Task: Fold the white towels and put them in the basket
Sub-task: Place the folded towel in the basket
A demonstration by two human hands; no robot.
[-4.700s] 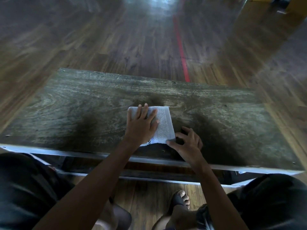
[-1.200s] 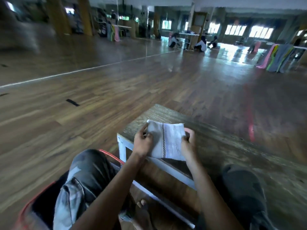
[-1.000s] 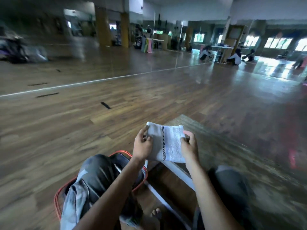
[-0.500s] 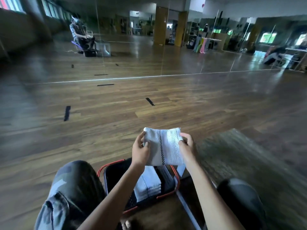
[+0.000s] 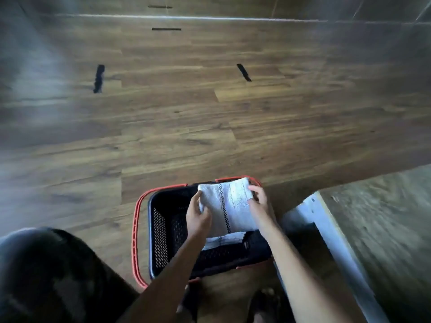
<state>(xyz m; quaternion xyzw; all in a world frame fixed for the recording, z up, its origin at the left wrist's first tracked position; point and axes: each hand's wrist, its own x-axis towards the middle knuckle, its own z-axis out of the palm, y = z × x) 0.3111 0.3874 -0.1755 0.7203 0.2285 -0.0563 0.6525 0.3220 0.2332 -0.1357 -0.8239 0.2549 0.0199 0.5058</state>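
A folded white towel (image 5: 229, 205) with a dark checked stripe hangs over the open black basket (image 5: 161, 231), which has red handles and stands on the floor. My left hand (image 5: 197, 216) grips the towel's left edge and my right hand (image 5: 258, 201) grips its right edge. Under it, inside the basket, lies another folded white towel (image 5: 222, 240), mostly hidden by the held one.
The wooden table (image 5: 373, 220) with its pale metal frame stands to the right of the basket. My left knee (image 5: 46, 271) in dark cloth fills the lower left. The plank floor (image 5: 177, 117) carries black tape marks and a white line.
I have turned left and looked down from the table to the basket. Both hands have carried the folded towel off the table and lowered it over the basket.
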